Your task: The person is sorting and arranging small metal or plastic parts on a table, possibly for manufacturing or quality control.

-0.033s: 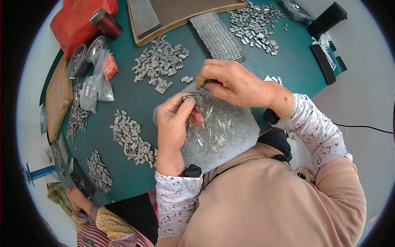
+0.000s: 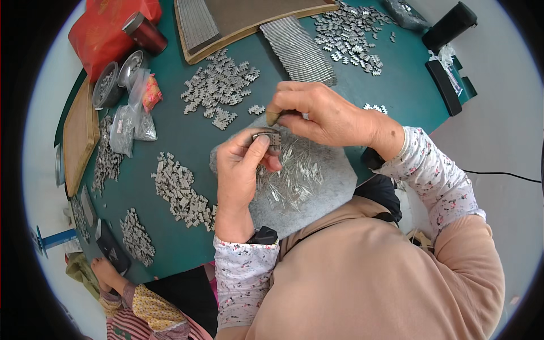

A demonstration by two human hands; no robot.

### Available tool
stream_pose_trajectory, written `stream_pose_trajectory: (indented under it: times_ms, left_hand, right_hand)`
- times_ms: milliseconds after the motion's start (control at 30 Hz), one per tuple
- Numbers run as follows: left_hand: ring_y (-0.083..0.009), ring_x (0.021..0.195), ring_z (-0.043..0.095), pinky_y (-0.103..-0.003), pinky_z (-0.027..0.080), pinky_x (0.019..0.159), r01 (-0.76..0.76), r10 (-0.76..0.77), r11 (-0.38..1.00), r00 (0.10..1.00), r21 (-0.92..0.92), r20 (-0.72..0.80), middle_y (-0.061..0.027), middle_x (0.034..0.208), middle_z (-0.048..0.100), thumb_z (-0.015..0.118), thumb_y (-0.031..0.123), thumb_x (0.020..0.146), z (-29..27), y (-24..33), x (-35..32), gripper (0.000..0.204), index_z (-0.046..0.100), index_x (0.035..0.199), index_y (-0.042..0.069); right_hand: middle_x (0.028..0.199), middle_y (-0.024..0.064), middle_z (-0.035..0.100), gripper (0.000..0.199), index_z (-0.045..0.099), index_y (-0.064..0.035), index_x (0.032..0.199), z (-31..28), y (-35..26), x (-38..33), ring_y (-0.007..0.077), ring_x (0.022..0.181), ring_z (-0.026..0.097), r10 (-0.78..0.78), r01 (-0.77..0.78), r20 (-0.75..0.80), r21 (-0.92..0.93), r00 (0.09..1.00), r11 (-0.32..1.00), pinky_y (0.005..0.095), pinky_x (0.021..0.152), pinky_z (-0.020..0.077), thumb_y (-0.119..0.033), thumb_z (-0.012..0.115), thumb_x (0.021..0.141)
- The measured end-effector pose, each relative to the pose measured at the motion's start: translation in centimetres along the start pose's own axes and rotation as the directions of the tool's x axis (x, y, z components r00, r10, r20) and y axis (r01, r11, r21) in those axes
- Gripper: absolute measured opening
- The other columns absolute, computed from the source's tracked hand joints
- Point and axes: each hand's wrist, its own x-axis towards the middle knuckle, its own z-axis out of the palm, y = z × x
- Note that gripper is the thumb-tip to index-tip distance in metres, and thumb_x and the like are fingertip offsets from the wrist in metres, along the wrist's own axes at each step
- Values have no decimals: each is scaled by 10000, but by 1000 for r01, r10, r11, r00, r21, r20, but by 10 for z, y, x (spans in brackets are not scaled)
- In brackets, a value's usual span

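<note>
Left fingers (image 2: 256, 148) pinch metal piece (image 2: 274, 139), seemingly toothed.

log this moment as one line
left hand: holding small metal piece | right hand: close by, grip unclear | below: thin pins on grey cloth

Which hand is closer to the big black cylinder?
Right. The right hand is below and left of the black cylinder in the picture; the left hand is farther left and lower.

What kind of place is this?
Probably a small workshop: piles of little metal pieces and a wood-edged tray sit on a green table, and thin silvery pins lie on a grey pad.
</note>
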Motion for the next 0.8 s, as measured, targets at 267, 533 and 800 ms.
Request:
stream_pose_trajectory:
  times_ms: [267,533,800]
  left_hand:
    - [-111,613,624,-231,509,551,-85,78,989,995,122,61,-67,760,669,620,139,933,5,0,-2,192,676,969,-42]
    - [-112,616,625,-232,512,552,-57,44,989,994,139,98,-74,773,671,610,110,931,3,0,-3,173,676,965,-47]
    - [-98,604,607,-225,503,543,-51,33,986,993,158,116,-63,748,662,607,75,925,4,-1,-2,145,686,935,-46]
  right_hand:
    - [858,102,640,130,616,14,922,-5,-3,13,221,803,651,50,-77,181,146,982,986,327,694,537,-3,619,794]
    - [804,88,640,109,597,17,894,-6,-5,15,183,764,646,128,-180,257,187,958,966,336,688,545,-5,637,795]
    - [802,147,630,197,589,20,871,-7,-17,19,310,792,645,-108,116,272,-14,956,993,389,674,518,30,672,693]
